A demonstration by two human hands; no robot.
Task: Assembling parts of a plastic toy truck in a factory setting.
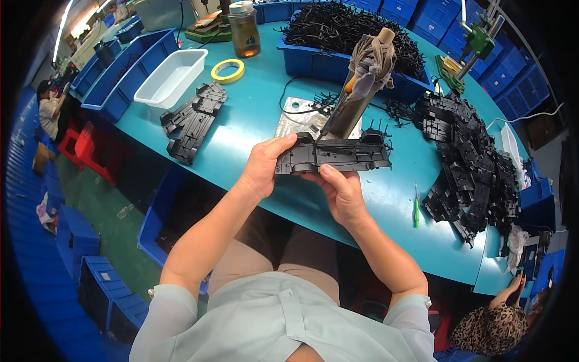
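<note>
A black moulded plastic chassis point(344, 154), like a toy car's underside, is gripped at the table's front edge. My left hand point(265, 164) pinches its left end, thumb on top. My right hand point(341, 192) holds its near edge, thumb on top and fingers partly hidden beneath. Just behind it, a tool shaped like a large soldering iron point(347, 114) slants down, its thin tip at or just above the chassis; contact cannot be made out. Cloth point(371, 60) wraps the tool's upper end. A metal plate point(294, 123) lies under it.
Similar black chassis pile up on the right point(473, 163); more lie at left point(196, 120). A blue bin point(313, 63) holds black strips. Nearby are a white tray point(172, 78), yellow tape point(228, 70), a bottle point(244, 33) and a green-handled tool point(416, 211). Other people sit far left and lower right.
</note>
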